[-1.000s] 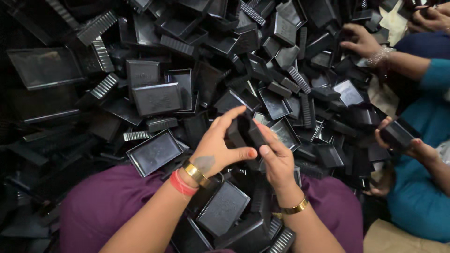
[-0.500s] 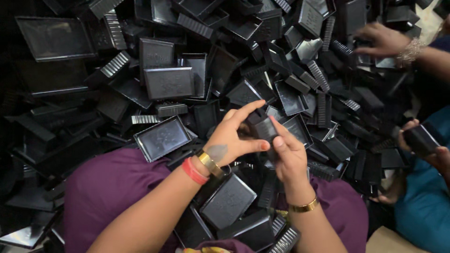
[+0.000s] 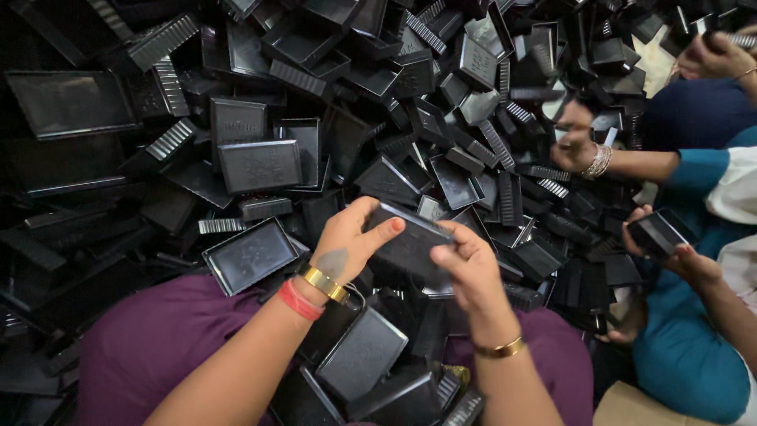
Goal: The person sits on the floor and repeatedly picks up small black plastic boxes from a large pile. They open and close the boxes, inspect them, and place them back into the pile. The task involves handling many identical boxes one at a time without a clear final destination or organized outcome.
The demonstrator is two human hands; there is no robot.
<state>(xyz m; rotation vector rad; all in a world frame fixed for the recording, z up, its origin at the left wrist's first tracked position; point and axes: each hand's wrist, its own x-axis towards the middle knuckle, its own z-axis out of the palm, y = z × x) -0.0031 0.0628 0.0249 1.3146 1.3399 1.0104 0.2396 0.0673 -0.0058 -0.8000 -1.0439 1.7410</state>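
Two hands share one black tray (image 3: pixel 410 241), held level above the purple lap (image 3: pixel 158 347). The left hand (image 3: pixel 347 244) curls closed around its near-left end, thumb on top; the right hand (image 3: pixel 469 264) pinches the right edge. A heap of black trays (image 3: pixel 331 102) lies beyond.

The left hand (image 3: pixel 344 251) carries a dark heart-shaped mark on its back, with 2 bangles at the wrist, 1 gold and 1 red. The right hand (image 3: pixel 471 267) wears 1 thin gold bangle. Both forearms are bare, and purple cloth covers both knees.
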